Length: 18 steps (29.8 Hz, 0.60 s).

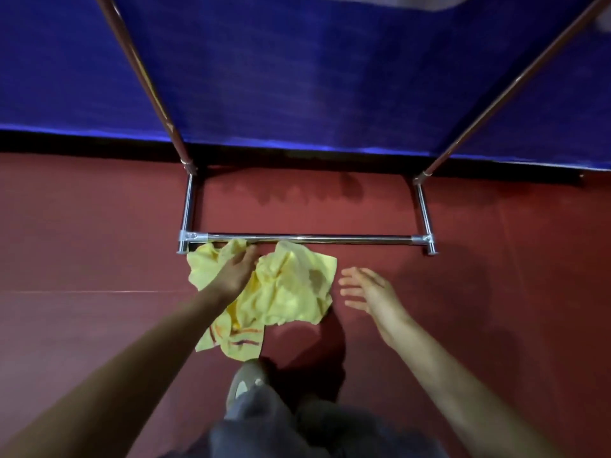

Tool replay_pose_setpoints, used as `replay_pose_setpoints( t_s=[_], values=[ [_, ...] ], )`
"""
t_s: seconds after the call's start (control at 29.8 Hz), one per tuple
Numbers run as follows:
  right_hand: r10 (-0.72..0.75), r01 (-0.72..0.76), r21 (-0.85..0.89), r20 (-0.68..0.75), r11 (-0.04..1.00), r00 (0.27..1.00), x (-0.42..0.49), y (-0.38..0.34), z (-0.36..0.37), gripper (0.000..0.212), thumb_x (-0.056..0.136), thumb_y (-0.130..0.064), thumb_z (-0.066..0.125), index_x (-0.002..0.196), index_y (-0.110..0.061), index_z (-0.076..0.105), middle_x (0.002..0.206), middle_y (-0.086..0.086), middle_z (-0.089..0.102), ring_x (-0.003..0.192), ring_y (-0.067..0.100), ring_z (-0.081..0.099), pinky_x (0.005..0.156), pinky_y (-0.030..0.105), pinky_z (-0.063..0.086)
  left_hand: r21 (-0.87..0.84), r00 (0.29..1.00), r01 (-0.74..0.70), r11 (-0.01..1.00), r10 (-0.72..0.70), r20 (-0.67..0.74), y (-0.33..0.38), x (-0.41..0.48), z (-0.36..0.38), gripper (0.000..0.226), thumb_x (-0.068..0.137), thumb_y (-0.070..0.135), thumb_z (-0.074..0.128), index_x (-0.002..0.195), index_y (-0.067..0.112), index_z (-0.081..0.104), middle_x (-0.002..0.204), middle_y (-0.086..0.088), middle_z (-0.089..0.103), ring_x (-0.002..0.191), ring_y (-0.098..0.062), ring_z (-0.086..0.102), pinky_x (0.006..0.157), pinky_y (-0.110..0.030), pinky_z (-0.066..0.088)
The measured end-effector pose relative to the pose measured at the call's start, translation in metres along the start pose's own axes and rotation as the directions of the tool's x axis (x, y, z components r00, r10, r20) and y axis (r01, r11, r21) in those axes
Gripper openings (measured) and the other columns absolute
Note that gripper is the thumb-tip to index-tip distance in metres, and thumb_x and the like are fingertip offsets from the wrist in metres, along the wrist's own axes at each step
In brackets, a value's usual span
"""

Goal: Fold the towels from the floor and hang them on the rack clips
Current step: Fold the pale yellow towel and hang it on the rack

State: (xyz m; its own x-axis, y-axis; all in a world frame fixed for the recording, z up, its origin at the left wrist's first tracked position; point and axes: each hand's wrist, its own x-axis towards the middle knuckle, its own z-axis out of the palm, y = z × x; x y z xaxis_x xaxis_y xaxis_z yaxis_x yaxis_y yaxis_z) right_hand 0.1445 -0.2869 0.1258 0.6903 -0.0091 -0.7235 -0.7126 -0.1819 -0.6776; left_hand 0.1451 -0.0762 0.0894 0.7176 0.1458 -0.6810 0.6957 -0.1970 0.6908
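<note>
— What does the left hand (236,272) hold?
— Arm stretched forward, its fingers lie on the crumpled yellow towel (291,285) on the floor (99,242), by the rack's base bar (314,239); whether they pinch it cannot be told.
— And the right hand (367,292)?
— Fingers spread, holding nothing, just right of the towel.

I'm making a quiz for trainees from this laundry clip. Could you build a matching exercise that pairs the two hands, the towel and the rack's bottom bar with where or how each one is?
Column one:
1. left hand
2. right hand
3. yellow towel
4. bottom bar

Column two:
A. crumpled on the red floor
B. fingers spread, holding nothing
C. chrome, just beyond the towel
D. laid on the towel

Pairs: 1-D, 2-B, 3-A, 4-C
</note>
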Motion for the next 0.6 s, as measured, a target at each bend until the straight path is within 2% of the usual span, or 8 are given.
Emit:
replay_pose_setpoints(
  t_s=[0.13,0.23,0.34,0.37,0.44,0.5,0.54,0.6],
  values=[
    [0.125,-0.125,-0.027,0.001,0.992,0.992,0.051,0.037,0.004,0.024,0.095,-0.018,0.038,0.086,-0.011,0.059,0.079,0.004,0.060,0.066,0.013,0.056,0.057,0.019,0.047,0.036,0.996,0.080,0.996,-0.078,-0.040,-0.036,0.077,0.031,0.051,0.092,0.036,0.044,0.127,0.000,0.042,0.131,-0.018,0.050,0.123,-0.028,0.046,0.096,-0.027,0.033],
    [0.168,-0.167,0.047,-0.017,0.985,0.986,0.063,0.057,0.000,0.026,0.093,-0.016,0.039,0.075,-0.014,0.057,0.071,0.006,0.059,0.046,0.007,0.059,0.042,0.014,0.046,0.090,0.997,0.053,0.995,-0.048,-0.059,-0.051,0.113,0.050,0.080,0.077,0.051,0.058,0.136,0.003,0.033,0.135,-0.020,0.047,0.126,-0.031,0.043,0.105,-0.036,0.034],
    [0.231,-0.228,0.105,-0.019,0.968,0.973,0.074,0.069,-0.007,0.027,0.093,-0.015,0.040,0.074,-0.012,0.059,0.061,0.004,0.062,0.039,0.008,0.057,0.038,0.016,0.046,0.075,0.985,0.173,0.982,-0.173,-0.005,-0.061,0.142,0.069,0.123,0.046,0.055,0.075,0.142,0.006,0.017,0.138,-0.019,0.044,0.129,-0.031,0.041,0.108,-0.041,0.033],
    [0.231,-0.228,0.124,-0.012,0.966,0.973,0.078,0.074,-0.009,0.027,0.093,-0.016,0.040,0.075,-0.011,0.059,0.056,0.002,0.064,0.039,0.008,0.056,0.038,0.016,0.046,0.108,0.985,0.165,0.980,-0.169,0.028,-0.061,0.145,0.076,0.123,0.043,0.052,0.077,0.140,0.005,0.019,0.135,-0.018,0.047,0.127,-0.030,0.043,0.107,-0.042,0.034],
    [0.225,-0.221,0.160,-0.007,0.962,0.974,0.076,0.079,-0.011,0.026,0.093,-0.016,0.039,0.078,-0.009,0.060,0.049,-0.001,0.064,0.037,0.009,0.056,0.038,0.016,0.047,0.233,0.989,0.126,0.964,-0.141,0.050,-0.069,0.145,0.085,0.088,0.061,0.031,0.080,0.131,0.001,0.035,0.125,-0.015,0.053,0.120,-0.027,0.050,0.101,-0.037,0.039],
    [0.224,-0.214,0.211,-0.027,0.954,0.974,0.075,0.079,-0.018,0.026,0.093,-0.016,0.039,0.078,-0.009,0.060,0.046,0.000,0.065,0.037,0.008,0.057,0.038,0.016,0.047,0.211,0.959,0.099,0.972,-0.150,0.241,-0.061,0.127,0.088,0.063,0.069,0.019,0.076,0.122,0.002,0.046,0.114,-0.010,0.057,0.110,-0.023,0.054,0.085,-0.028,0.046],
    [0.207,-0.196,0.201,-0.030,0.960,0.978,0.074,0.075,-0.018,0.027,0.093,-0.016,0.038,0.079,-0.009,0.060,0.049,0.000,0.066,0.039,0.009,0.058,0.040,0.017,0.048,0.166,0.921,0.110,0.980,-0.163,0.353,-0.057,0.117,0.085,0.062,0.069,0.022,0.077,0.122,0.006,0.048,0.115,-0.006,0.058,0.109,-0.021,0.055,0.080,-0.025,0.049],
    [0.143,-0.132,0.210,-0.042,0.969,0.989,0.066,0.066,-0.022,0.026,0.094,-0.016,0.038,0.080,-0.012,0.059,0.068,0.005,0.067,0.053,0.013,0.061,0.048,0.019,0.050,0.072,0.866,0.038,0.997,-0.069,0.495,-0.044,0.088,0.078,0.061,0.062,0.032,0.077,0.115,0.011,0.055,0.116,-0.007,0.063,0.111,-0.021,0.058,0.089,-0.028,0.051]
  ],
)
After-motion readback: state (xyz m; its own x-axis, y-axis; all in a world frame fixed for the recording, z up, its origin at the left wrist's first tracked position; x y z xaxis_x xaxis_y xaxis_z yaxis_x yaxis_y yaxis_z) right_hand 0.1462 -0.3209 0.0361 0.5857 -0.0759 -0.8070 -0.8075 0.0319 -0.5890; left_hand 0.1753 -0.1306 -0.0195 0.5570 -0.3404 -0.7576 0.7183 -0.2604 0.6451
